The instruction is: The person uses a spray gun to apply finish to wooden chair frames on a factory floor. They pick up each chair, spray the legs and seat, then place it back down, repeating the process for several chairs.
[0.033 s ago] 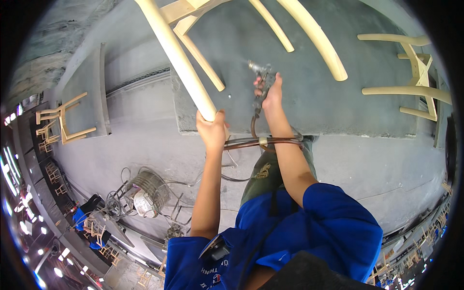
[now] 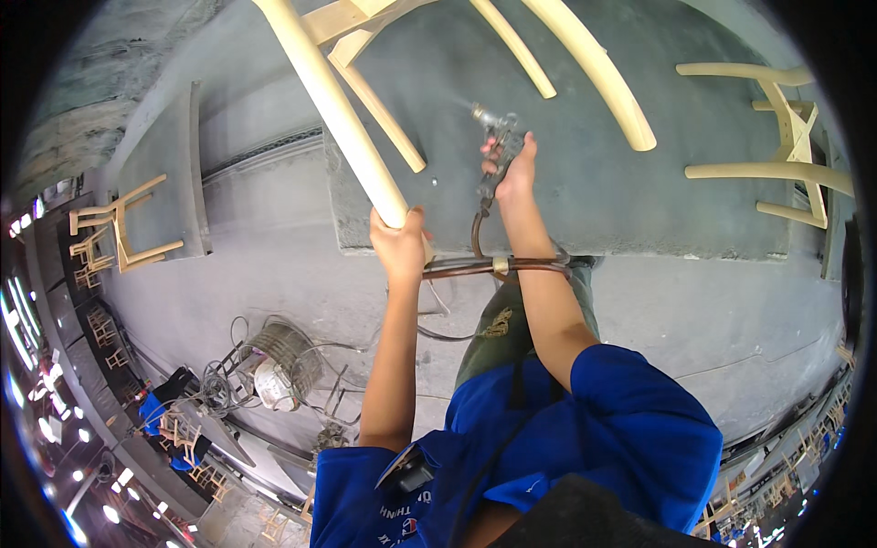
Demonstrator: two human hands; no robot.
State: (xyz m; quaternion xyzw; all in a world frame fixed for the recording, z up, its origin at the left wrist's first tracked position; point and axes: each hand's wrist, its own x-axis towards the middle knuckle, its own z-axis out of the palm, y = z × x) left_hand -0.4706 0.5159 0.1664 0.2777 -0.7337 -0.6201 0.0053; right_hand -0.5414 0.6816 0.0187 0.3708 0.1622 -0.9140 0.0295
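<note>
My left hand (image 2: 399, 239) is closed around the end of a pale wooden chair leg (image 2: 338, 100). The leg belongs to an unfinished chair held over a grey platform (image 2: 694, 201). Its other legs (image 2: 598, 68) stick out toward me. My right hand (image 2: 513, 172) grips a metal spray gun (image 2: 493, 132) whose nozzle points toward the chair frame, with a faint mist at its tip. A brown hose (image 2: 498, 267) runs from the gun down across my knee.
Another bare wooden chair (image 2: 776, 137) lies on the platform at the right. A third chair (image 2: 119, 228) stands at the left by a grey board (image 2: 169, 173). A wire-caged fan (image 2: 279, 361) and loose cables lie on the floor at lower left.
</note>
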